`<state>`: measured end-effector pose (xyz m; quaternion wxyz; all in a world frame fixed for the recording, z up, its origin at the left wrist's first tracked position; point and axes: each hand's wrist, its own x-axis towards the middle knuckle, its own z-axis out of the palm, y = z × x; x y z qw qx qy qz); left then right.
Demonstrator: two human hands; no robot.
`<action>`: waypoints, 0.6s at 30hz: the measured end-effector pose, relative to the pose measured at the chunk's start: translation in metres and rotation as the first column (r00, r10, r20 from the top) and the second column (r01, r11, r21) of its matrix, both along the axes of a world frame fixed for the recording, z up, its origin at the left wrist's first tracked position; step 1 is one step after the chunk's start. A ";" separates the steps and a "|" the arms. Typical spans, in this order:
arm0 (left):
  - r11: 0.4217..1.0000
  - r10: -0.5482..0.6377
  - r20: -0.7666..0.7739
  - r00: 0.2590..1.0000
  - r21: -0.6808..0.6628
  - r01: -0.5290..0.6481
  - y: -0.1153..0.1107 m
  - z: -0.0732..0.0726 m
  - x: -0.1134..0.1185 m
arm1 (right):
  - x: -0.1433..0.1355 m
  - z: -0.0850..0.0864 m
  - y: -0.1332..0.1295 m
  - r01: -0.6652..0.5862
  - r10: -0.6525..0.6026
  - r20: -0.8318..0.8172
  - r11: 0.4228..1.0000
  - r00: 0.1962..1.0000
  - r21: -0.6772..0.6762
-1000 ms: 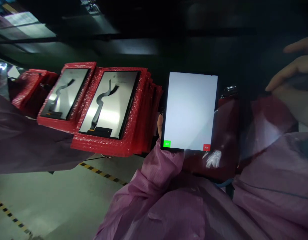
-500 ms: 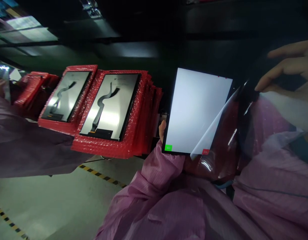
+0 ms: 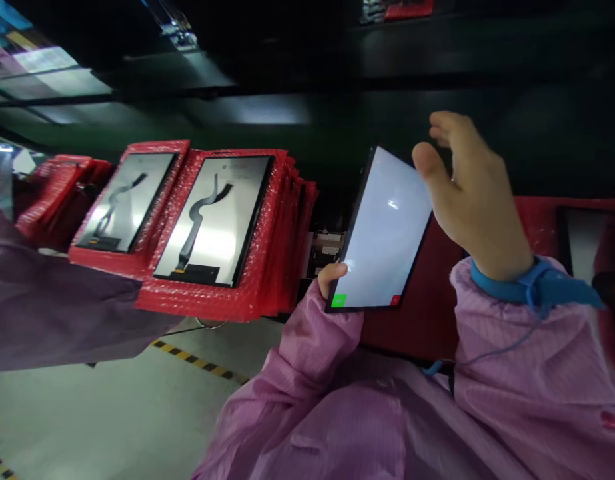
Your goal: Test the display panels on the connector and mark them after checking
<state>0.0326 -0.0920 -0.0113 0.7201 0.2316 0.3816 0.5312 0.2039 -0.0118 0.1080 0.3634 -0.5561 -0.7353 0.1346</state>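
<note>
My left grip (image 3: 332,275) is clamped on a lit screen panel (image 3: 387,230), the thumb lying over its near left corner while the remaining fingers are hidden beneath. I have the panel at a slant, its far end reaching ahead and to the right of that grip, its face pale and glowing. A small green square (image 3: 339,301) glows just below my left thumb, and a red square (image 3: 396,300) sits at the near corner farther right.

My right grip (image 3: 474,190) is raised at the panel's right edge, with thumb and fingers apart; I cannot tell whether it touches the panel. A blue strap (image 3: 507,283) circles the wrist just behind it.

To the left of my left grip stands a stack of red bubble bags (image 3: 282,267), topped by a silvery panel (image 3: 220,220) with a dark ribbon cable (image 3: 194,217). Another silvery panel (image 3: 130,200), also on red wrap, lies farther left. Past my right grip, a dark-framed panel (image 3: 584,243) rests on red material (image 3: 534,217).
</note>
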 end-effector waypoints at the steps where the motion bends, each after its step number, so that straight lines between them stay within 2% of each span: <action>1: 0.998 -0.059 0.007 0.998 0.009 0.059 0.001 0.005 0.001 | 0.002 -0.003 0.003 -0.029 0.026 -0.053 0.997 0.998 -0.073; 3: 0.993 -0.112 0.039 0.993 0.050 0.110 0.004 0.017 0.007 | 0.006 -0.009 0.010 -0.063 0.033 -0.153 0.978 0.988 -0.199; 5: 0.986 -0.119 0.016 0.993 0.120 0.117 0.009 0.029 0.019 | 0.011 -0.015 0.018 -0.066 0.015 -0.204 0.967 0.979 -0.244; 10: 0.907 -0.178 -0.127 0.976 0.365 0.212 0.021 0.050 0.053 | 0.024 -0.020 0.032 0.068 -0.132 -0.176 0.941 0.975 -0.332; 11: 0.892 -0.167 -0.169 0.971 0.394 0.222 0.021 0.051 0.055 | 0.026 -0.020 0.033 0.087 -0.157 -0.175 0.932 0.972 -0.353; 13: 0.863 -0.057 -0.305 0.951 0.463 0.200 0.018 0.052 0.052 | 0.029 -0.018 0.033 0.096 -0.171 -0.176 0.925 0.969 -0.368; 14: 0.844 0.041 -0.400 0.916 0.504 0.182 0.014 0.049 0.046 | 0.030 -0.017 0.034 0.093 -0.169 -0.180 0.926 0.969 -0.366; 15: 0.825 0.158 -0.505 0.849 0.540 0.167 0.009 0.045 0.038 | 0.031 -0.017 0.034 0.090 -0.166 -0.185 0.927 0.969 -0.365; 16: 0.808 0.276 -0.608 0.745 0.566 0.163 0.003 0.037 0.029 | 0.031 -0.018 0.034 0.087 -0.165 -0.192 0.927 0.967 -0.364; 18: 0.819 0.433 -0.790 0.434 0.546 0.177 -0.009 0.017 0.008 | 0.031 -0.021 0.035 0.079 -0.162 -0.202 0.928 0.966 -0.364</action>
